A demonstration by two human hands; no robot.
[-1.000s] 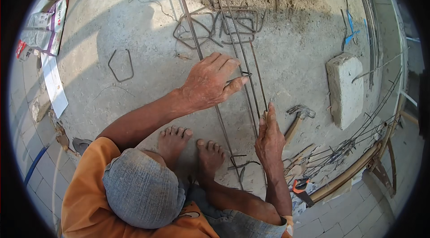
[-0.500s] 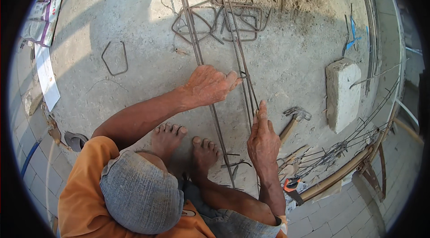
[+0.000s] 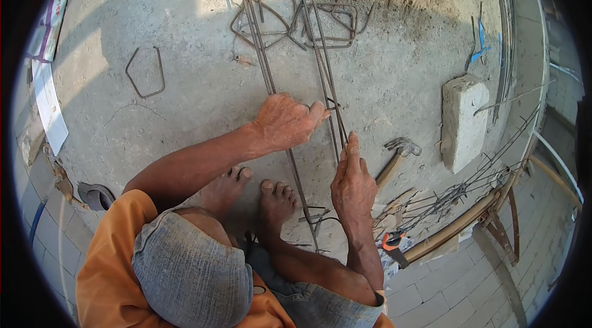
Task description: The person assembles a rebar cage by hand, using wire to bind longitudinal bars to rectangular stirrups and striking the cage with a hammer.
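While L fingers [image 3: 316,112] & R fingers [image 3: 353,148] grip rebar [image 3: 266,72], conc. floor [image 3: 203,109] spreads L; hammer [image 3: 393,164] near R, block [image 3: 464,124] beyond.

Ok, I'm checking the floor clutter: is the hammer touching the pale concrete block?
Apart: the head view shows a strip of floor between the hammer and the concrete block.

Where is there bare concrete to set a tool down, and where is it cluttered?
Bare patches: between the lone bent rod and the left hand, and between the long rods by the right hand and the concrete block, above the hammer. Crowded: the top middle, where long rods cross bent rods, and lower right, with thin rods and an orange-handled tool.
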